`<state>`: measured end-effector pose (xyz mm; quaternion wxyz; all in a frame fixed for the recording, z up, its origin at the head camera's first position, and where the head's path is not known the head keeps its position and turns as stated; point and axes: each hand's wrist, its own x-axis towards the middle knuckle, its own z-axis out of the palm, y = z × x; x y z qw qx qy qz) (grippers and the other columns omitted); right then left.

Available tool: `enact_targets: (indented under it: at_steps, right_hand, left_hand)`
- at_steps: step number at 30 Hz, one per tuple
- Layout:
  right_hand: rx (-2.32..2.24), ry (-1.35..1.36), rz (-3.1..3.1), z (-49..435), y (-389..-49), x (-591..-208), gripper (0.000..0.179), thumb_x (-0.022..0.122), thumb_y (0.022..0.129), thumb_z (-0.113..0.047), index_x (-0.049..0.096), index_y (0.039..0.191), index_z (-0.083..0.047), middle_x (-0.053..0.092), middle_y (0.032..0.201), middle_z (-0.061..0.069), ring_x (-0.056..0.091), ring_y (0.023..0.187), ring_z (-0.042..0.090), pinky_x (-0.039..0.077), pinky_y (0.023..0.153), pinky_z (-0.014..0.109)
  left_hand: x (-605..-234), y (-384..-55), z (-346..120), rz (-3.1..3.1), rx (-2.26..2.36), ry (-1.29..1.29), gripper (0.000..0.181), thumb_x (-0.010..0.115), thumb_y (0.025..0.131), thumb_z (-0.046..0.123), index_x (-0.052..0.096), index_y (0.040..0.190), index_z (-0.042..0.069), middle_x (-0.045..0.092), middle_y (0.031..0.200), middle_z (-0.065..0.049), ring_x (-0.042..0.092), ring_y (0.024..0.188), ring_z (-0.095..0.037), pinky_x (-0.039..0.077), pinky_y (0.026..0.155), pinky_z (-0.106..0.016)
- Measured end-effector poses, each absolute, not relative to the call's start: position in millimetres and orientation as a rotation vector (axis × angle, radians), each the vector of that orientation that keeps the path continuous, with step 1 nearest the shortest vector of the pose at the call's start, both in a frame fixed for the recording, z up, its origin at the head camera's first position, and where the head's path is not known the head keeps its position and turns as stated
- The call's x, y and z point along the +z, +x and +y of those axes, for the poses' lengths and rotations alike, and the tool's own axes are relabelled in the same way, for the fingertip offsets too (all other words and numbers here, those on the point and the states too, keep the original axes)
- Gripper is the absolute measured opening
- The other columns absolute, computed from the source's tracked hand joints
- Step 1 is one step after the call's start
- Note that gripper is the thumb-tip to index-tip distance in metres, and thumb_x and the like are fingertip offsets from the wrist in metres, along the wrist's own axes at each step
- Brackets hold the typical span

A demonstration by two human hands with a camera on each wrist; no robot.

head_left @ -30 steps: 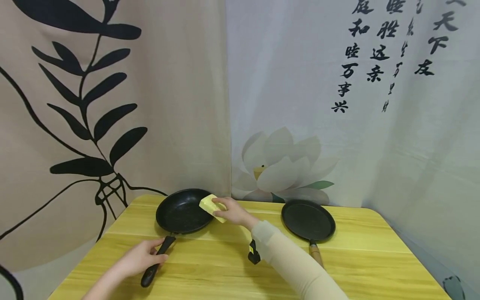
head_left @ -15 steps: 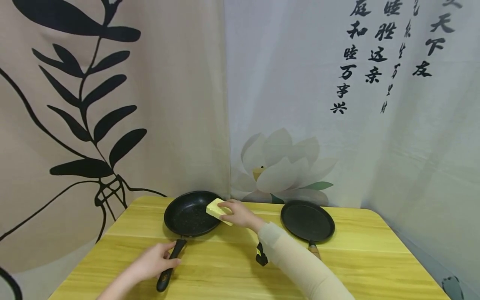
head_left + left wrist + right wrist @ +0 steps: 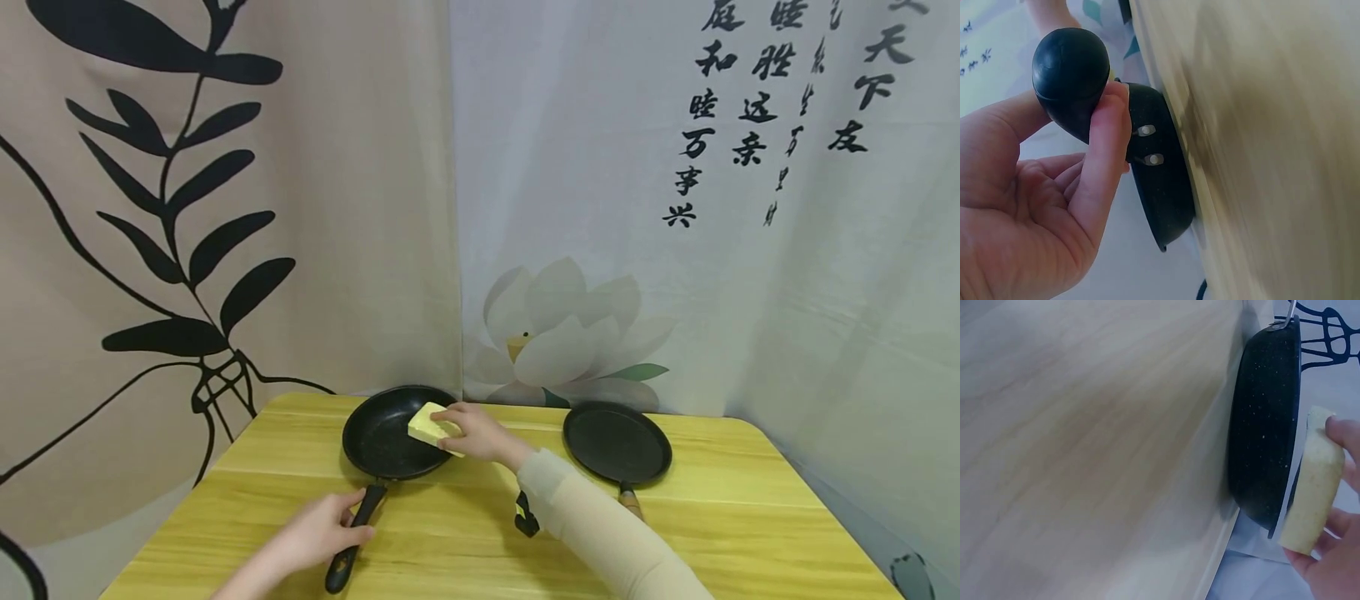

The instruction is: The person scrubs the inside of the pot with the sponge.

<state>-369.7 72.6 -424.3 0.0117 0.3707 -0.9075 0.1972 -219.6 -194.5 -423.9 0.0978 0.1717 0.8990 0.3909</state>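
A black frying pan (image 3: 390, 442) stands on the wooden table, left of the middle. My left hand (image 3: 322, 533) grips its black handle (image 3: 365, 517) between thumb and fingers. In the left wrist view the rounded handle end (image 3: 1071, 69) lies between my fingers, with two rivets on the pan's side. My right hand (image 3: 480, 431) holds a pale yellow sponge (image 3: 427, 423) at the pan's right rim. In the right wrist view the sponge (image 3: 1316, 487) is pinched between thumb and fingers, next to the speckled pan wall (image 3: 1263, 425). Whether it touches the inside of the pan I cannot tell.
A flat black pan (image 3: 617, 442) with a wooden handle (image 3: 630, 500) sits on the right of the table (image 3: 750, 517). Partly hidden by my right sleeve lies a small black object (image 3: 527, 518) with a yellow mark. A printed curtain (image 3: 360, 208) hangs behind the table.
The frying pan has shifted right and slightly nearer, with my left hand on its handle. My right hand and the sponge have moved slightly right and nearer, the sponge now further over the pan.
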Motion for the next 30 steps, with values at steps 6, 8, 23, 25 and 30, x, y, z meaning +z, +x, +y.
enact_targets:
  at_steps: [6, 8, 23, 25, 30]
  right_hand:
    - [0.574, 1.16, -2.838, 82.4, -364.8, -424.4, 0.047, 0.063, 0.096, -0.03, 0.054, 0.139, -0.016, 0.051, 0.136, 0.011, 0.047, 0.125, 0.026, 0.038, 0.104, 0.04]
    - [0.564, 1.157, -2.841, 86.9, -363.9, -425.1, 0.046, 0.063, 0.095, -0.03, 0.055, 0.139, -0.015, 0.051, 0.137, 0.011, 0.046, 0.126, 0.027, 0.037, 0.104, 0.041]
    - [0.613, 1.128, -2.884, 132.5, -353.6, -426.6, 0.044, 0.062, 0.096, -0.029, 0.056, 0.137, -0.013, 0.045, 0.142, 0.018, 0.041, 0.131, 0.035, 0.035, 0.105, 0.049]
    - [0.626, 1.118, -2.89, 139.3, -352.8, -426.4, 0.044, 0.062, 0.096, -0.029, 0.056, 0.137, -0.014, 0.044, 0.143, 0.02, 0.04, 0.131, 0.036, 0.035, 0.105, 0.05]
    - [0.608, 1.088, -2.9, 155.2, -353.9, -426.8, 0.045, 0.062, 0.096, -0.03, 0.056, 0.137, -0.015, 0.044, 0.143, 0.021, 0.041, 0.131, 0.037, 0.036, 0.104, 0.051]
  left_hand:
    - [-423.4, -216.5, -181.7, 2.656, 1.137, 0.551, 0.07, 0.071, 0.088, 0.024, 0.042, 0.133, -0.022, 0.059, 0.067, 0.003, 0.043, 0.039, -0.009, 0.04, 0.04, -0.028]
    - [-423.3, -215.9, -177.4, 2.656, 1.129, 0.557, 0.07, 0.072, 0.088, 0.025, 0.043, 0.133, -0.021, 0.059, 0.068, 0.003, 0.045, 0.04, -0.01, 0.041, 0.041, -0.028]
    - [-420.2, -217.6, -140.7, 2.629, 1.088, 0.624, 0.071, 0.072, 0.088, 0.028, 0.045, 0.133, -0.019, 0.058, 0.064, 0.004, 0.047, 0.041, -0.01, 0.04, 0.043, -0.027]
    - [-420.0, -216.7, -133.3, 2.626, 1.089, 0.632, 0.071, 0.073, 0.087, 0.027, 0.044, 0.133, -0.019, 0.058, 0.063, 0.005, 0.047, 0.04, -0.01, 0.039, 0.042, -0.027]
    - [-420.4, -215.9, -114.0, 2.622, 1.081, 0.655, 0.072, 0.074, 0.086, 0.025, 0.043, 0.133, -0.021, 0.058, 0.06, 0.006, 0.047, 0.039, -0.008, 0.038, 0.039, -0.026]
